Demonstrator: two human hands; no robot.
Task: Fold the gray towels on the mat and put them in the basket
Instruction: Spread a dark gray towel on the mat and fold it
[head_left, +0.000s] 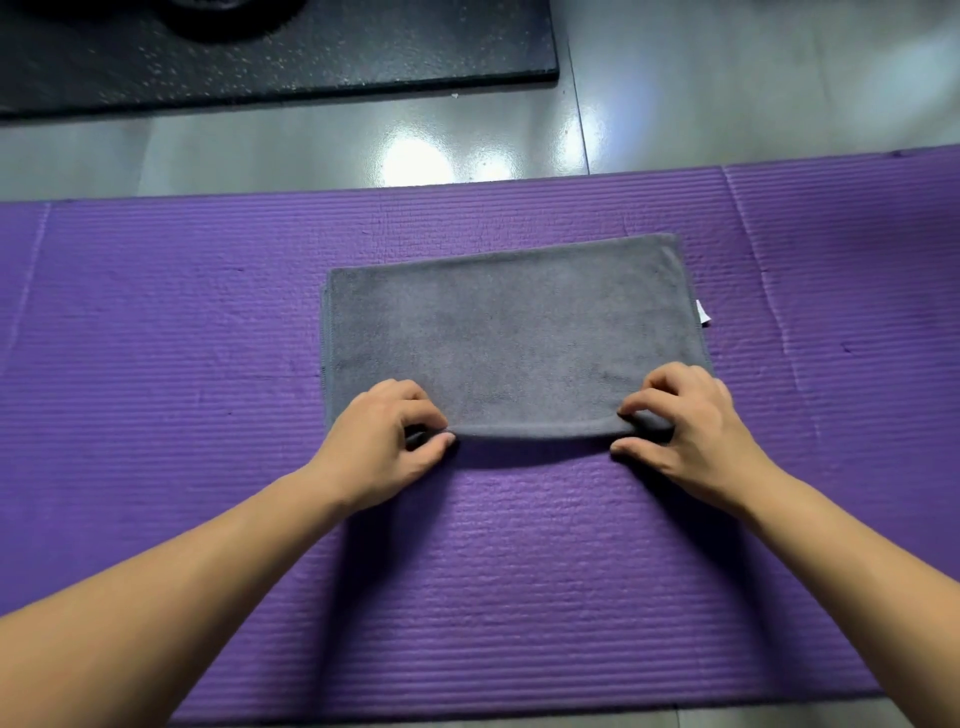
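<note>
Gray towel (511, 332) flat on purple mat (156, 322) | left hand (387, 441) pinches near-left corner | right hand (685, 428) pinches near-right corner, near edge lifted

Gray towel (514, 332), folded rectangle, flat on purple ribbed mat (156, 338), near edge lifted, white tag at right

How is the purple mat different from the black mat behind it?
The purple mat has fine ridges all over. The black mat looks flat, with tiny pale specks. The purple mat lies close and has the gray towel on it. The black mat lies farther away and shows no towel. Both mats lie flat on the shiny gray floor.
</note>
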